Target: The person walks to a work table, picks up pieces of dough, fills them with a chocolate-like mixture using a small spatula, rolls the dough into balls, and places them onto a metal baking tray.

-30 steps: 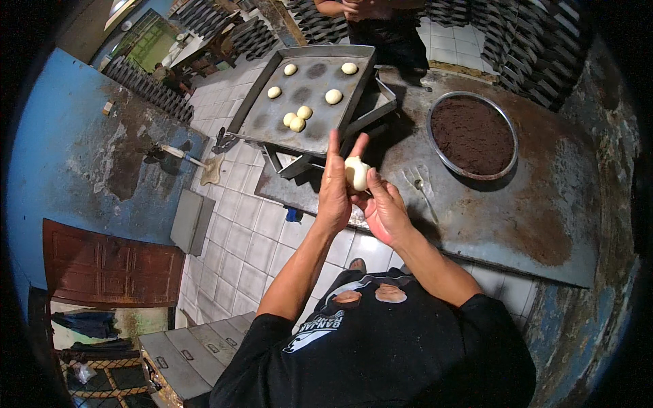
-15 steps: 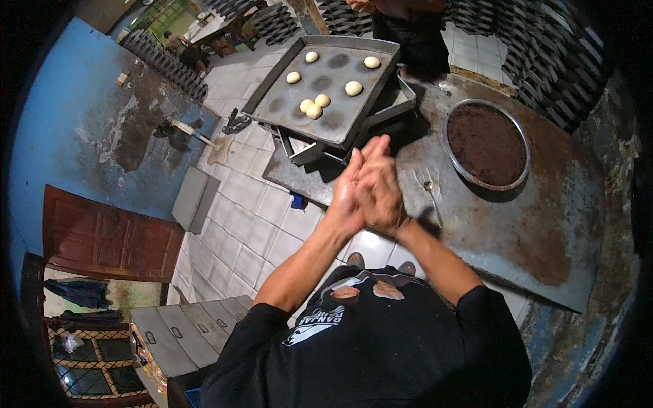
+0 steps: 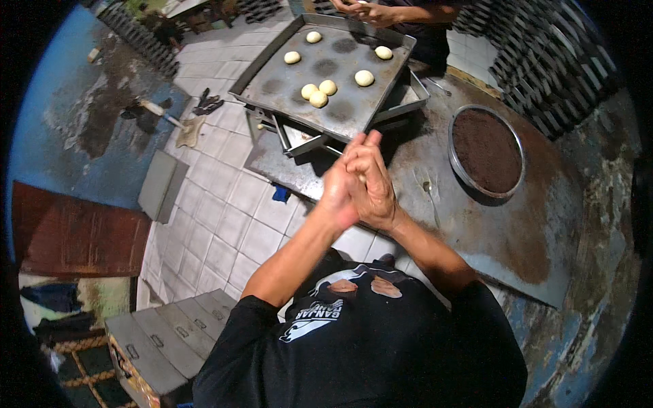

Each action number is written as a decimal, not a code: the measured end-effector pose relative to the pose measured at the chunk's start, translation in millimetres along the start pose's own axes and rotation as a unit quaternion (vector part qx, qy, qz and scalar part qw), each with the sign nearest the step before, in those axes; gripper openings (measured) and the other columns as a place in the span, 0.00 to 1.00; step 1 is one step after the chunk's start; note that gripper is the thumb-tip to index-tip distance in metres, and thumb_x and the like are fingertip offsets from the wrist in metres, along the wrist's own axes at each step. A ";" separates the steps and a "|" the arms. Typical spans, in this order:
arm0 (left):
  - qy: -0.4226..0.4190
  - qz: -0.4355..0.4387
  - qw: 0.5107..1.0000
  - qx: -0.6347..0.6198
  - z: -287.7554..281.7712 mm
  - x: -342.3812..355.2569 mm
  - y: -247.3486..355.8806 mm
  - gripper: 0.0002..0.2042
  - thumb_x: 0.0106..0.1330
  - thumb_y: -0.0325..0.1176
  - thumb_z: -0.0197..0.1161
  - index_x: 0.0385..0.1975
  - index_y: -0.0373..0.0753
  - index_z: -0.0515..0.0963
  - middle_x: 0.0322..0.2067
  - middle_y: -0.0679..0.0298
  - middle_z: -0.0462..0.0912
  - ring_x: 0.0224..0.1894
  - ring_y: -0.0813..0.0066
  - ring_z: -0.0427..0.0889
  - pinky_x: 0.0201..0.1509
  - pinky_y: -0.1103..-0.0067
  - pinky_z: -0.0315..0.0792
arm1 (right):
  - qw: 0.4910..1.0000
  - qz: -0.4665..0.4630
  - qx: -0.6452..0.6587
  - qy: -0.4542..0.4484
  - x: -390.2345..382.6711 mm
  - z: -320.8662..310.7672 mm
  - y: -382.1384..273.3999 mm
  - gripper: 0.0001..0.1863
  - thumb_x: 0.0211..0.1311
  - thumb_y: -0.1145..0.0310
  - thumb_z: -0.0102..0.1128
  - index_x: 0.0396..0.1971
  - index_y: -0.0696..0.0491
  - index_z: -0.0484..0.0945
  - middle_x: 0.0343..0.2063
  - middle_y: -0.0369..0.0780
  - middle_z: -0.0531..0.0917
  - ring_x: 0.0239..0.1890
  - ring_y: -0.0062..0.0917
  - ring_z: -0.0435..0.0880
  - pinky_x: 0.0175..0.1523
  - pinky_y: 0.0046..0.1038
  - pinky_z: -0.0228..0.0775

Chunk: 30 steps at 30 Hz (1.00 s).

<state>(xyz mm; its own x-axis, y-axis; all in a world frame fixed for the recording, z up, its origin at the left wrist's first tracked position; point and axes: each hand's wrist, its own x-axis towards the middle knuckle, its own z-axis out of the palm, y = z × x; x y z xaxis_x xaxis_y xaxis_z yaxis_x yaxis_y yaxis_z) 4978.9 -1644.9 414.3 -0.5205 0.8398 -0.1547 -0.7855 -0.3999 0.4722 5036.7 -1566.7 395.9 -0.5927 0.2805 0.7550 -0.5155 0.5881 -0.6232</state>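
Observation:
In front of my body my left hand (image 3: 339,193) and my right hand (image 3: 375,192) press against each other, palm to palm, fingers pointing away from me. A tiny pale patch shows between the palms, but what they enclose is mostly hidden. Just beyond my fingertips, a square metal baking tray (image 3: 272,87) rests on other trays stacked askew. Several round, pale dough balls lie on it: three touch in a cluster, with one dough ball (image 3: 318,99) nearest me, and the others sit apart. Dark round marks spot the tray's surface.
To the right on the metal table (image 3: 476,234) stands a round pan (image 3: 520,178) full of dark brown crumbly filling. A spoon (image 3: 430,194) lies by clear plastic. Across the table another person's hands (image 3: 374,12) hold something pale. Lidded metal boxes (image 3: 166,340) stand at lower left.
My hands have shifted slightly against each other, still pressed together. The view has turned a little, and the other person's hands now show above the tray's far edge.

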 end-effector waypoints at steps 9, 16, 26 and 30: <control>-0.032 0.473 0.547 0.690 -73.1 31.9 128.8 0.15 0.58 0.33 0.71 0.46 0.42 0.84 0.55 0.57 0.78 0.58 0.54 0.72 0.63 0.62 0.64 | 0.622 0.494 0.583 0.172 81.7 72.9 39.2 0.19 0.75 0.52 0.49 0.46 0.55 0.71 0.40 0.39 0.80 0.45 0.25 0.81 0.51 0.29 0.76; 0.006 0.435 0.552 0.712 -128.0 58.1 217.5 0.14 0.60 0.32 0.67 0.47 0.42 0.84 0.57 0.58 0.77 0.62 0.51 0.70 0.66 0.63 0.62 | 0.708 0.538 0.450 0.081 133.8 151.9 53.4 0.16 0.76 0.59 0.51 0.52 0.56 0.68 0.45 0.41 0.79 0.49 0.25 0.81 0.58 0.32 0.75; 0.243 0.324 0.682 0.610 -256.3 25.4 319.7 0.19 0.64 0.28 0.63 0.56 0.36 0.77 0.61 0.53 0.74 0.65 0.58 0.71 0.66 0.69 0.66 | 0.903 0.178 -0.284 -0.268 214.8 239.8 237.2 0.27 0.71 0.59 0.56 0.58 0.66 0.66 0.55 0.56 0.74 0.57 0.52 0.75 0.63 0.47 0.67; 0.303 0.287 0.669 0.615 -304.0 -12.9 340.2 0.19 0.69 0.36 0.60 0.58 0.37 0.76 0.62 0.52 0.73 0.65 0.56 0.71 0.68 0.67 0.64 | 0.868 0.082 -0.344 -0.348 210.8 249.2 265.6 0.25 0.72 0.62 0.52 0.58 0.67 0.66 0.64 0.61 0.64 0.68 0.57 0.61 0.72 0.48 0.53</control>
<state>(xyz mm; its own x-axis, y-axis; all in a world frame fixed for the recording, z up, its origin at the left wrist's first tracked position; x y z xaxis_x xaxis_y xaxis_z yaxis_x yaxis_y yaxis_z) 4616.6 -1903.5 313.2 -0.9515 0.2250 0.2097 0.2762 0.3251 0.9045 4620.6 -1540.5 338.7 -0.9773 0.0181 0.2112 -0.0383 0.9649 -0.2599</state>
